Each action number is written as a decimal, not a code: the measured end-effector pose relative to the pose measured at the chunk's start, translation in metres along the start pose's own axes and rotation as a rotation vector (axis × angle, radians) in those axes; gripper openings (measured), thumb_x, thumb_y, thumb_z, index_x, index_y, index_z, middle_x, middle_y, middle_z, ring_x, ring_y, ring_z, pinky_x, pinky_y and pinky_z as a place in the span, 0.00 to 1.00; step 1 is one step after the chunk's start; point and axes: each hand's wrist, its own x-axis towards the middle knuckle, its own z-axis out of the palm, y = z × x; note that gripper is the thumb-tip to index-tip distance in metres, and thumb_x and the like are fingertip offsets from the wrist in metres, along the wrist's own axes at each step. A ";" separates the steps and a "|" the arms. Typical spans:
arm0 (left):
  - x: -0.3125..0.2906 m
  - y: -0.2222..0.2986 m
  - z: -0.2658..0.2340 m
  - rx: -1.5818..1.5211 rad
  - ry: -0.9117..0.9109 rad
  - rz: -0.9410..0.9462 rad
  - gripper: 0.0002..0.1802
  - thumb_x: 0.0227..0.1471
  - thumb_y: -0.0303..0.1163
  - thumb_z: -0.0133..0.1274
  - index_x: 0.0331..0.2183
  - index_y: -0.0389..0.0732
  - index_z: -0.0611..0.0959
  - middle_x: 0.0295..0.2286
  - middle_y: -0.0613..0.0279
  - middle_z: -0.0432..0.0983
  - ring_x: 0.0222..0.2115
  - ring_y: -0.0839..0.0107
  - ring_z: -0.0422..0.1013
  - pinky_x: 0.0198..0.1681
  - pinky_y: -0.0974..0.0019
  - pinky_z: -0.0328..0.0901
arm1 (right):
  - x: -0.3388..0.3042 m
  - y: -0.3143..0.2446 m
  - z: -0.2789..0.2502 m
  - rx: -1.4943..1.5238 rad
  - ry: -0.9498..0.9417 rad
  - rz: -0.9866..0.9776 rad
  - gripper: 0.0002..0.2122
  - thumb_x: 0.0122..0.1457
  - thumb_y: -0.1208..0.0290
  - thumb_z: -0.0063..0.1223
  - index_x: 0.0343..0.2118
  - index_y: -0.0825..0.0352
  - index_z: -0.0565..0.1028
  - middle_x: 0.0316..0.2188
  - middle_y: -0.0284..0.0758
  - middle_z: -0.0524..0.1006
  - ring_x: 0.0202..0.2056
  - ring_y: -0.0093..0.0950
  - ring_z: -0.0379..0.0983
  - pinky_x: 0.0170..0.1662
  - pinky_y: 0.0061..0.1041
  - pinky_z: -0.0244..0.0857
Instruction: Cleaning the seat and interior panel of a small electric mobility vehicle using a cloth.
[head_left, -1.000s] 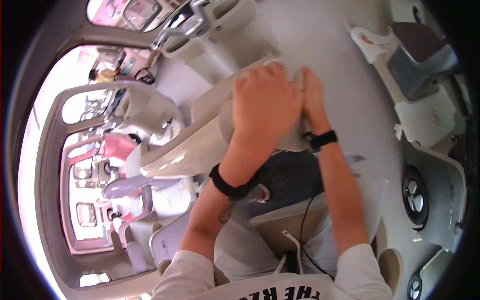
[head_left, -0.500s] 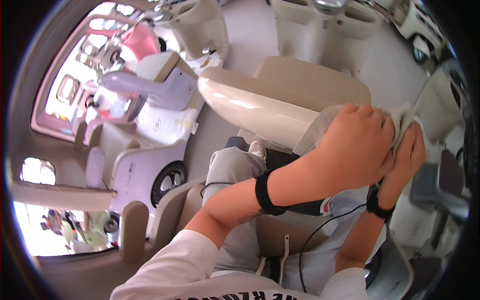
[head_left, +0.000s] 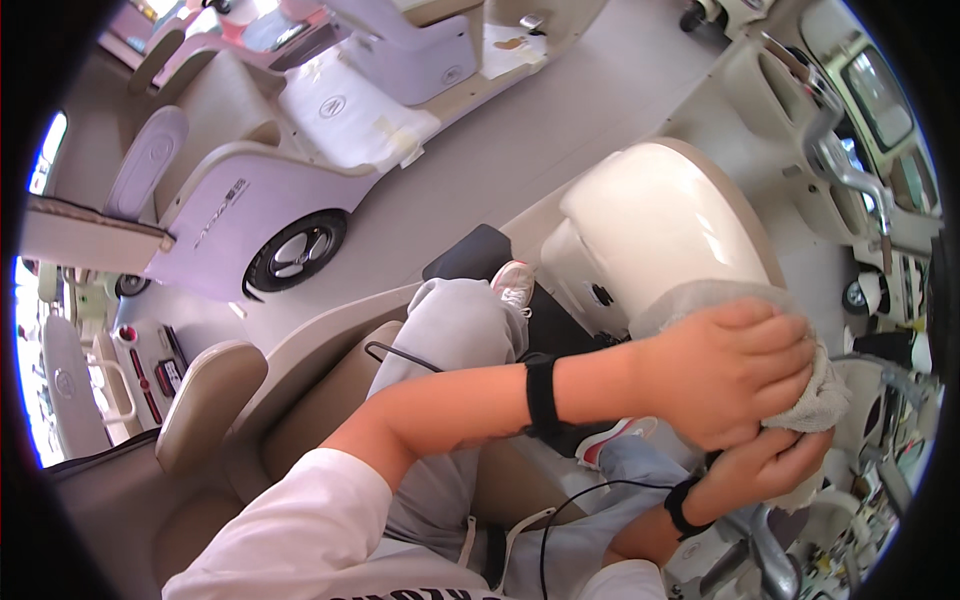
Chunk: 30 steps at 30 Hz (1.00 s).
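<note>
A grey cloth (head_left: 820, 395) is bunched against the back end of a glossy cream seat housing (head_left: 675, 210) with a beige top, in front of me. My left hand (head_left: 735, 370) presses over the cloth, its fingers curled round it. Just below, my right hand (head_left: 775, 465) grips the cloth's lower edge with bent fingers, partly hidden by the left. The two hands overlap closely. Cloth and hands cover the part of the housing beneath them.
I sit on a beige bench seat with an armrest (head_left: 215, 400) at my left. A lilac three-wheeler (head_left: 260, 200) stands to the left across the grey floor. Beige vehicles with handlebars (head_left: 835, 140) stand at the right. A black cable (head_left: 560, 510) runs across my lap.
My view has turned to the right, so the housing now points more toward the far side. Both hands have shifted along with the cloth and still hold it.
</note>
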 end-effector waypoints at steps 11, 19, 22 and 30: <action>-0.023 -0.104 -0.046 -0.135 0.195 -0.479 0.23 0.43 0.31 0.48 0.44 0.37 0.77 0.44 0.51 0.74 0.48 0.51 0.69 0.50 0.53 0.62 | 0.008 -0.053 0.038 -0.352 -0.105 -0.539 0.22 0.64 0.59 0.49 0.56 0.70 0.71 0.52 0.44 0.75 0.51 0.43 0.72 0.53 0.42 0.63; -0.025 -0.111 -0.048 -0.291 0.208 -0.879 0.18 0.58 0.29 0.41 0.47 0.36 0.78 0.44 0.47 0.76 0.48 0.53 0.70 0.56 0.58 0.61 | 0.004 -0.076 0.032 -0.426 -0.289 -0.470 0.27 0.63 0.57 0.45 0.61 0.68 0.67 0.60 0.41 0.69 0.59 0.44 0.64 0.61 0.44 0.52; -0.024 -0.105 -0.049 -0.265 0.197 -0.830 0.19 0.57 0.30 0.40 0.47 0.35 0.78 0.47 0.48 0.75 0.50 0.53 0.69 0.57 0.57 0.60 | 0.006 -0.062 0.015 -0.397 -0.382 -0.490 0.27 0.62 0.58 0.46 0.61 0.68 0.68 0.60 0.41 0.69 0.60 0.44 0.64 0.61 0.45 0.51; -0.017 -0.107 -0.046 -0.189 0.113 -0.400 0.21 0.54 0.33 0.42 0.46 0.34 0.79 0.48 0.45 0.75 0.51 0.46 0.69 0.58 0.50 0.59 | 0.019 -0.025 -0.012 -0.305 -0.335 -0.455 0.23 0.60 0.63 0.45 0.57 0.66 0.72 0.56 0.41 0.73 0.54 0.44 0.68 0.59 0.48 0.53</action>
